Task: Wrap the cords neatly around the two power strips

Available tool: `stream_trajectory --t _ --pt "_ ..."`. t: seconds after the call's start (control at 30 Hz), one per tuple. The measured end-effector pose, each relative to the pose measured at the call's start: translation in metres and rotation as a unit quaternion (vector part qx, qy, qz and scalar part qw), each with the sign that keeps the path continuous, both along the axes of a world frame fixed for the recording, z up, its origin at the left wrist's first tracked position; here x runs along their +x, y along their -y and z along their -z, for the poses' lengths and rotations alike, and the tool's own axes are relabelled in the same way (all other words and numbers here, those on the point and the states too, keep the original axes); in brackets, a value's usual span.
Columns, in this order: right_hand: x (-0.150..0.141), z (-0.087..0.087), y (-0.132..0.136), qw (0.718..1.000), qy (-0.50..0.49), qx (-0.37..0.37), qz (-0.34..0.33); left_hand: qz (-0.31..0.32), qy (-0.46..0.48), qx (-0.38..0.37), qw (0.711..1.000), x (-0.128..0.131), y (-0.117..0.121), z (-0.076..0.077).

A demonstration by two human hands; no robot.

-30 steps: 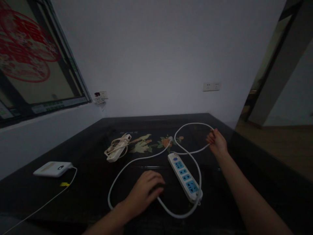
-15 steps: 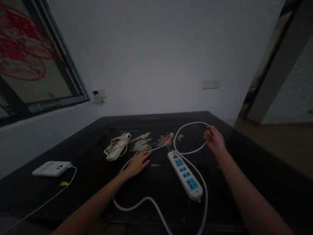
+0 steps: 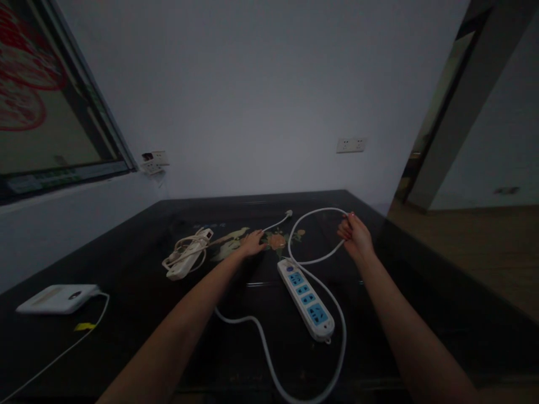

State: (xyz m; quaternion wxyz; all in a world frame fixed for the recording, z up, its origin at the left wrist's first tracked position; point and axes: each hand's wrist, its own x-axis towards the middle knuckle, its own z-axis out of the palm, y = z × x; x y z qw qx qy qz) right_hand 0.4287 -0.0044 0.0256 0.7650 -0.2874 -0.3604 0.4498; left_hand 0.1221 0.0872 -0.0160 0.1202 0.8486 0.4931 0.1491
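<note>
A white power strip (image 3: 306, 300) with blue socket faces lies slanted on the dark tabletop. Its white power cord (image 3: 314, 262) forms a loop beyond the strip, then sweeps around the near side. My right hand (image 3: 357, 235) is closed on the right side of that loop, pinching it above the table. Near the painted flowers, my left hand (image 3: 253, 242) is closed over the cord's other end, with its fingers partly hidden. Past those fingers a short length of cord runs out to the plug (image 3: 289, 213).
A second power strip (image 3: 190, 255), wrapped in its own cord, lies left of my left arm. Farther left are a white power bank (image 3: 61, 299) with a cable and a yellow tag (image 3: 85, 326). Wall sockets (image 3: 352, 145) sit above the table's back edge.
My left hand has moved forward along the table, from lying flat with spread fingers to closing on the cord. The plug has shifted farther back. My right hand still holds the loop.
</note>
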Motion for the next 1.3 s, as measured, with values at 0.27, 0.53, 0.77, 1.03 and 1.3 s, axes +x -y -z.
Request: stream_trajectory --t 0.27,0.53,0.77,1.03,1.3 --pt "0.002 0.001 0.0 1.0 -0.012 -0.001 -0.009 0.174 0.053 -0.105 0.978 -0.017 0.11 -0.069" --pt "0.004 0.003 -0.002 1.0 -0.013 -0.014 -0.011 0.444 -0.085 -0.269 0.85 -0.042 0.221 -0.071" --pt "0.011 0.003 -0.002 1.0 -0.018 -0.016 -0.003 0.457 -0.027 -0.288 0.841 -0.048 0.211 -0.097" --pt "0.013 -0.004 0.003 0.999 -0.033 -0.007 -0.004 0.295 0.096 -0.112 0.944 -0.071 0.187 -0.122" --pt "0.014 -0.005 0.004 1.0 -0.014 0.001 -0.009 0.006 0.609 -0.034 0.792 -0.062 0.13 -0.107"
